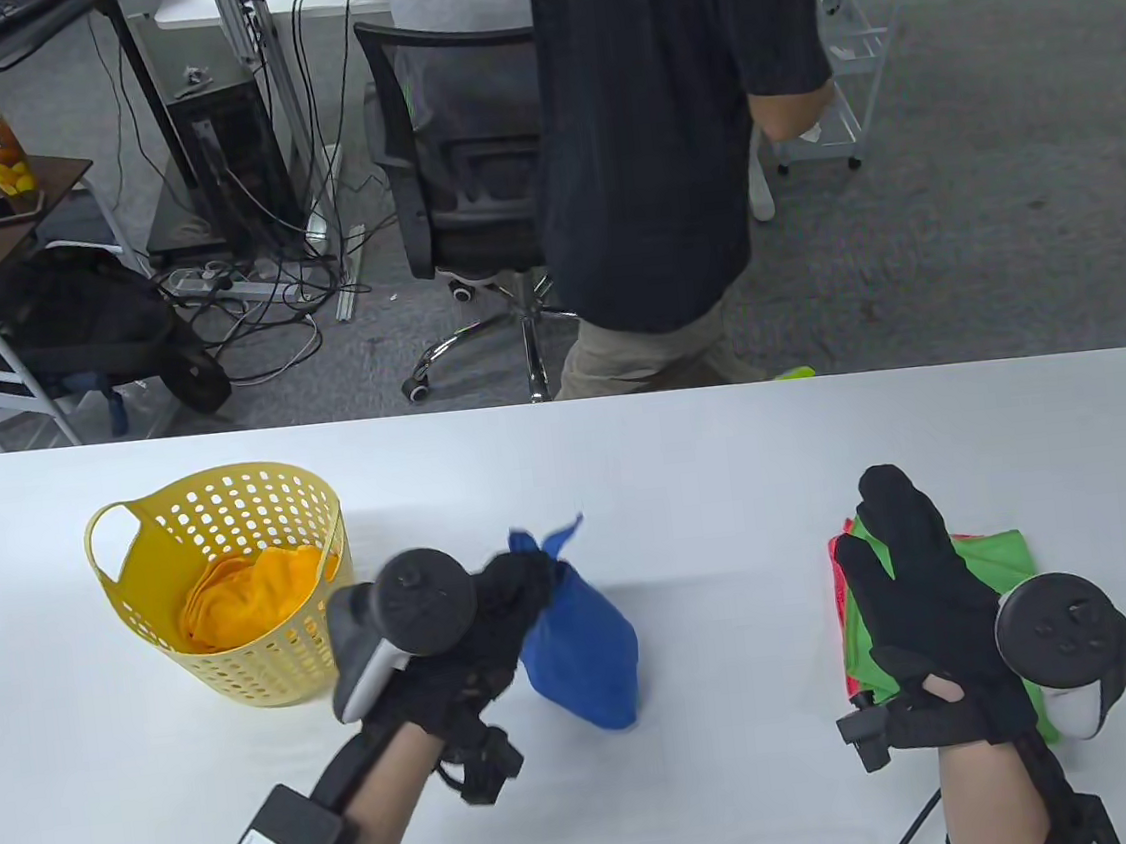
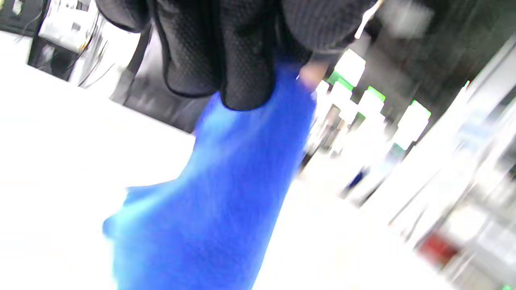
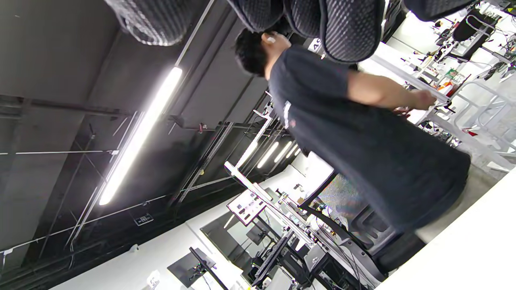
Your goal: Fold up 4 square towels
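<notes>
My left hand (image 1: 501, 599) grips a blue towel (image 1: 583, 656) by its bunched top and holds it up so it hangs down toward the white table (image 1: 627, 455). In the left wrist view the fingers (image 2: 242, 68) close on the blue towel (image 2: 217, 201), blurred. My right hand (image 1: 901, 577) is lifted with fingers spread, empty, over a stack of folded towels, green (image 1: 995, 558) above a red one (image 1: 838, 574). An orange towel (image 1: 249, 596) lies in the yellow basket (image 1: 238, 677). The right wrist view shows only fingertips (image 3: 346, 32) and the room.
The yellow perforated basket stands on the left of the table. A person in a dark shirt (image 1: 663, 130) stands just beyond the far table edge, beside an office chair (image 1: 458, 192). Cables and a bag lie on the floor behind.
</notes>
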{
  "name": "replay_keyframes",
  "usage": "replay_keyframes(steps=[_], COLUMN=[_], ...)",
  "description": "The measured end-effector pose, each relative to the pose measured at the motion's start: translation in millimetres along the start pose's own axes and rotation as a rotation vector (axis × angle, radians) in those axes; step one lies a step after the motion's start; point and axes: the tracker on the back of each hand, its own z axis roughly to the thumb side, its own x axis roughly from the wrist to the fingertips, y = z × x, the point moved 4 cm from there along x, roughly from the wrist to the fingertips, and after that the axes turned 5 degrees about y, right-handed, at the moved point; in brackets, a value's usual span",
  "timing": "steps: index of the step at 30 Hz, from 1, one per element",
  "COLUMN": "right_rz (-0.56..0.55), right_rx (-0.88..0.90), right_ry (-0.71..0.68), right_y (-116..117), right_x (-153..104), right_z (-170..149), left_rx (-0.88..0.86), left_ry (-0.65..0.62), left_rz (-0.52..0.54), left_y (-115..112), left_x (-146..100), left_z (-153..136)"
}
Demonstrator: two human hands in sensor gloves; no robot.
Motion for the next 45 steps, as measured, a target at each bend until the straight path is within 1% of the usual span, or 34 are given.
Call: replay_keyframes(steps=[1, 2, 3, 5, 8, 10, 12, 14, 15, 18, 21, 23, 26, 28, 29, 30, 32, 33, 36, 38, 40, 41, 42, 43, 44, 45], right_rz=[0.002, 0.005, 0.009, 0.019, 0.035, 0.043, 0.053, 0.065, 0.070, 0.083, 0.084, 0.086, 0.096, 0.109, 0.115, 0.130, 0.164, 0.178, 0.211, 0.231, 0.250, 0.262, 0.275, 0.286, 0.304, 0.313], right_rx=[0.003, 0.004, 0.004, 0.000, -0.007, -0.011, -0.019, -0.030, -0.035, -0.044, -0.049, -0.050, -0.053, -0.060, -0.065, -0.075, -0.095, -0.103, -0.123, -0.140, -0.154, -0.157, -0.157, -0.156, -0.156, -0.155], right_ry=[0.003, 0.005, 0.007, 0.007, 0.005, 0.004, 0.006, 0.011, 0.014, 0.017, 0.013, 0.013, 0.018, 0.024, 0.027, 0.032, 0.046, 0.051, 0.055, 0.053, 0.049, 0.044, 0.034, 0.023, 0.005, -0.006], right_y=[0.4, 1.0, 1.7, 3.7, 8.2, 11.5, 15.9, 20.4, 22.7, 26.7, 28.0, 28.9, 32.7, 36.7, 39.2, 43.8, 53.0, 58.3, 69.5, 76.2, 81.9, 85.0, 88.2, 90.8, 95.0, 97.4], right_x=[0.6, 1.2, 1.6, 2.0, 2.6, 3.2, 4.1, 4.7, 4.9, 5.0, 4.8, 5.3, 7.2, 8.5, 9.0, 9.8, 11.0, 11.6, 11.8, 11.4, 10.8, 10.2, 9.2, 8.2, 6.4, 5.3], right_z=[-0.9, -1.5, -2.0, -2.2, -1.5, -1.4, -2.0, -3.1, -3.7, -4.1, -3.1, -3.6, -6.1, -8.4, -9.5, -11.4, -14.8, -16.3, -17.8, -18.0, -17.5, -16.3, -14.1, -12.0, -8.3, -5.8], left_rx=[0.069, 0.112, 0.130, 0.132, 0.142, 0.146, 0.173, 0.226, 0.254, 0.253, 0.209, 0.197, 0.213, 0.204, 0.208, 0.200, 0.221, 0.216, 0.165, 0.133, 0.108, 0.077, 0.030, -0.005, -0.037, -0.046], left_ry=[0.015, 0.043, 0.058, 0.088, 0.152, 0.192, 0.192, 0.200, 0.208, 0.169, 0.119, 0.085, 0.032, 0.016, 0.028, 0.047, 0.026, 0.006, -0.026, -0.062, -0.081, -0.101, -0.137, -0.151, -0.180, -0.196], left_rz=[-0.006, 0.022, 0.052, 0.111, 0.184, 0.187, 0.179, 0.141, 0.140, 0.163, 0.219, 0.253, 0.221, 0.207, 0.212, 0.237, 0.205, 0.208, 0.203, 0.231, 0.290, 0.341, 0.382, 0.401, 0.423, 0.443], left_y=[-19.0, -28.8, -32.1, -31.0, -19.9, -18.9, -25.3, -37.1, -43.4, -54.4, -54.3, -52.0, -53.5, -55.7, -56.1, -57.5, -63.5, -66.9, -75.2, -78.2, -74.8, -68.6, -60.1, -53.8, -41.5, -33.7], left_x=[2.2, 1.9, 1.4, -0.1, 1.9, 9.8, 22.8, 36.5, 42.7, 55.5, 59.5, 58.7, 56.0, 53.6, 52.1, 50.3, 50.6, 49.8, 47.1, 41.7, 32.6, 25.0, 16.5, 10.9, 2.0, -4.0], left_z=[-7.8, -15.2, -20.8, -31.3, -42.6, -47.9, -48.2, -46.1, -44.7, -38.1, -29.0, -23.2, -17.3, -14.7, -14.9, -15.7, -14.5, -13.4, -10.7, -7.8, -4.2, -0.8, 4.6, 8.3, 16.1, 20.3])
